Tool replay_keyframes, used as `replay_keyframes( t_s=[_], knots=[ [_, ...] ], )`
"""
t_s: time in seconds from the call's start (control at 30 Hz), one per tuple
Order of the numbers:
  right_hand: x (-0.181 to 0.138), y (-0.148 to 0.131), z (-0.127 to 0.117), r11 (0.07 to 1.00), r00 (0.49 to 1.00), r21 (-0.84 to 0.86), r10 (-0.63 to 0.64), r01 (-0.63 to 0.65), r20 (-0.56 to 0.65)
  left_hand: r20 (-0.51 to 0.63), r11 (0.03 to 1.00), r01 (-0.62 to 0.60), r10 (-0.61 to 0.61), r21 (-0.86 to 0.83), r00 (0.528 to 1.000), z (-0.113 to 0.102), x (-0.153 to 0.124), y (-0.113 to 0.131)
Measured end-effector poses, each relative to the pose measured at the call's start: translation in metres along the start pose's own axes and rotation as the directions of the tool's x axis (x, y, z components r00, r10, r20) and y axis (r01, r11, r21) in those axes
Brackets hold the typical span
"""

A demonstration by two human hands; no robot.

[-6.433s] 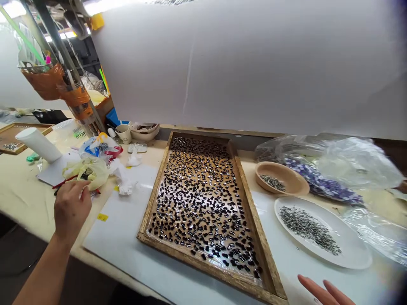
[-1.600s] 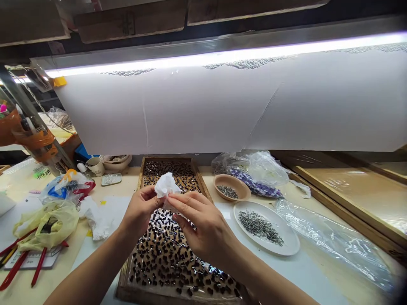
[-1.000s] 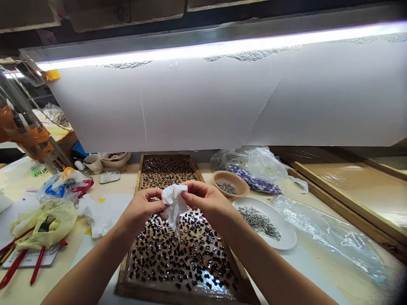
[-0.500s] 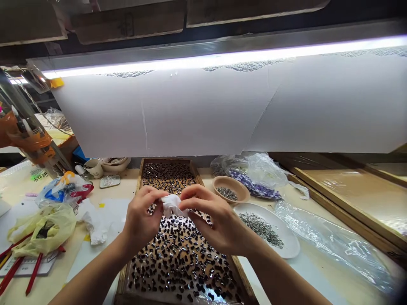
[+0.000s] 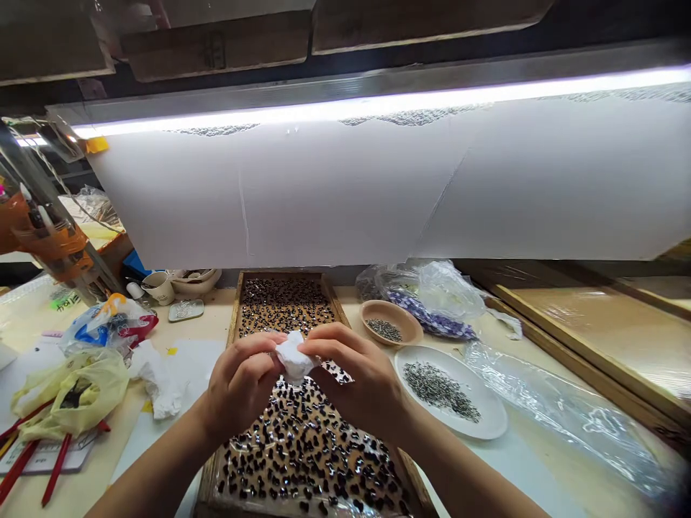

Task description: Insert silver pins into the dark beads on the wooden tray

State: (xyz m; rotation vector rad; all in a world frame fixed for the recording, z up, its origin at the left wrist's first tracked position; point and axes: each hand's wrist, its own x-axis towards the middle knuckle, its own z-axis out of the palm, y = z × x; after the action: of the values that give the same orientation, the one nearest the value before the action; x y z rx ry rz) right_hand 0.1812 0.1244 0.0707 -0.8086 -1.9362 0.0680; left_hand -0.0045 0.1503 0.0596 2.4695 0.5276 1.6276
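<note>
My left hand (image 5: pixel 241 383) and my right hand (image 5: pixel 356 378) meet above a wooden tray (image 5: pixel 232 322), both pinching a crumpled white tissue (image 5: pixel 292 357) between their fingertips. The tissue is balled up small between the thumbs and forefingers. The tray below is lined with shiny film and covered with several small black pieces (image 5: pixel 302 460).
A tan bowl (image 5: pixel 389 321) and a white plate (image 5: pixel 486 417) of tiny metal bits lie right of the tray, with clear plastic bags (image 5: pixel 432 288) behind. More wooden trays (image 5: pixel 604 338) lie far right. Left are a yellow bag (image 5: pixel 75 388), red pencils (image 5: pixel 54 471), loose tissue (image 5: pixel 159 374) and a cup (image 5: pixel 154 285).
Earlier my left hand reached toward the yellow bag. Since then both hands have taken the tissue and squeezed it from a loose hanging sheet into a small ball, lowering slightly.
</note>
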Motion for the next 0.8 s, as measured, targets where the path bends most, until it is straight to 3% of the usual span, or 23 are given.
replay_keyframes(
  t_s=[0.07,0.13,0.2,0.27,0.3,0.37,0.43,0.53,0.6,0.7,0.8],
  knots=[
    [0.001,-0.002,-0.001,0.999,0.999,0.003,0.034,-0.034,0.003,-0.001,0.995,0.081,-0.081,-0.053,0.997,0.002,0.004,0.002],
    [0.002,-0.003,-0.002,0.991,0.992,0.051,0.126,-0.127,0.012,0.014,0.949,0.272,-0.273,-0.161,0.962,0.003,0.01,0.005],
    [0.005,-0.002,-0.003,0.953,0.962,0.132,0.269,-0.274,0.049,0.097,0.804,0.516,-0.512,-0.295,0.853,0.003,0.017,0.007],
    [0.007,0.0,-0.004,0.858,0.89,0.237,0.436,-0.456,0.135,0.225,0.604,0.703,-0.677,-0.375,0.701,0.002,0.021,0.008],
    [0.008,0.001,-0.004,0.788,0.84,0.291,0.508,-0.543,0.192,0.274,0.527,0.756,-0.717,-0.387,0.641,0.001,0.023,0.009],
    [0.008,0.005,-0.003,0.632,0.737,0.38,0.599,-0.675,0.313,0.35,0.451,0.812,-0.742,-0.371,0.572,-0.001,0.024,0.009],
    [0.007,0.007,-0.001,0.516,0.67,0.431,0.627,-0.74,0.398,0.413,0.455,0.835,-0.727,-0.309,0.549,-0.001,0.023,0.01],
    [0.005,0.01,0.005,0.464,0.641,0.452,0.638,-0.762,0.427,0.443,0.522,0.834,-0.714,-0.179,0.542,0.0,0.022,0.012],
    [0.003,0.01,0.008,0.483,0.651,0.445,0.637,-0.754,0.412,0.408,0.571,0.811,-0.716,-0.125,0.567,0.0,0.022,0.014],
    [0.002,0.008,0.008,0.583,0.701,0.39,0.617,-0.713,0.357,0.375,0.588,0.8,-0.719,-0.123,0.586,0.0,0.023,0.013],
    [0.003,0.007,0.006,0.652,0.741,0.353,0.594,-0.671,0.313,0.389,0.486,0.851,-0.758,-0.2,0.524,0.0,0.022,0.008]
  ],
)
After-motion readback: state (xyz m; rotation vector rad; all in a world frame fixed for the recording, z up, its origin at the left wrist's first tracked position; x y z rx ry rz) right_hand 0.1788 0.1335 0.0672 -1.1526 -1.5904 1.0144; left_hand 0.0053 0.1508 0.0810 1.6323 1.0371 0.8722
